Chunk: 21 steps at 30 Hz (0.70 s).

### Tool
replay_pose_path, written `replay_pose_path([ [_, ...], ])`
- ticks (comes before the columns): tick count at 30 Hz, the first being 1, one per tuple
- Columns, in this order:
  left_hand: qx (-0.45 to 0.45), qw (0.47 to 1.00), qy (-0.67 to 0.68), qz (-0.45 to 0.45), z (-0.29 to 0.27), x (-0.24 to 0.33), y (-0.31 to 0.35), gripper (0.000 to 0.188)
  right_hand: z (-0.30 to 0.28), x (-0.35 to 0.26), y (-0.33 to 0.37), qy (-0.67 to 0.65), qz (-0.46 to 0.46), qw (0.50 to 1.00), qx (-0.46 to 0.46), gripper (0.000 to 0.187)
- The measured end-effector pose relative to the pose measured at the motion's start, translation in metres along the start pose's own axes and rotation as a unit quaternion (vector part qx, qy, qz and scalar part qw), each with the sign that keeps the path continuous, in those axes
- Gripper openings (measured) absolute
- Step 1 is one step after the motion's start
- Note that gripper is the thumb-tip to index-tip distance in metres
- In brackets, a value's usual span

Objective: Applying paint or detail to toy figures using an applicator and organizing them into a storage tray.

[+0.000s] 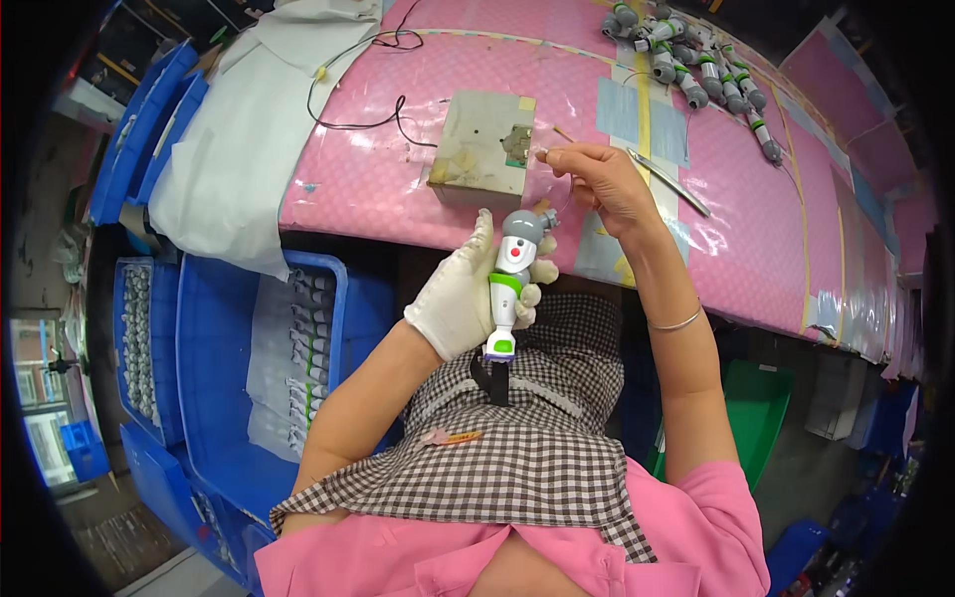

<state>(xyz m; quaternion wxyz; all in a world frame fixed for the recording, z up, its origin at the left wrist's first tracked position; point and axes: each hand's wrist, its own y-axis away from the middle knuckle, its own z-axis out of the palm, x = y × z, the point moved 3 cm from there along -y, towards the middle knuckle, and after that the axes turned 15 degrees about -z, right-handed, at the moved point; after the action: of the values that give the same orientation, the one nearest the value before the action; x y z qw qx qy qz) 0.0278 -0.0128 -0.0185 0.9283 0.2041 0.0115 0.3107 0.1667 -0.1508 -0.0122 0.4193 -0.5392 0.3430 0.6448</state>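
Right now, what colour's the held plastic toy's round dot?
The round dot is red, clearest in head view.

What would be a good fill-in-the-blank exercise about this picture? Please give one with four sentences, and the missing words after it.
1. The left hand wears a glove that is ____ in colour.
2. It holds a toy-like piece with a small round spot coloured ____.
3. A bracelet circles the person's ____ forearm.
4. The large tub at the person's left is coloured ____.

Missing words: white; red; right; blue.
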Motion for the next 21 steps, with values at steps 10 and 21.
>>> replay_pose_path([
  [10,0.301,0.864,-0.355,0.19,0.015,0.034,0.026,0.034,0.013,0.0,-0.009,0.275,-0.189,0.942,0.025,0.014],
  [21,0.209,0.915,-0.275,0.207,0.02,0.066,0.02,0.036,0.016,-0.017,-0.017,0.342,-0.173,0.923,-0.021,0.014],
])
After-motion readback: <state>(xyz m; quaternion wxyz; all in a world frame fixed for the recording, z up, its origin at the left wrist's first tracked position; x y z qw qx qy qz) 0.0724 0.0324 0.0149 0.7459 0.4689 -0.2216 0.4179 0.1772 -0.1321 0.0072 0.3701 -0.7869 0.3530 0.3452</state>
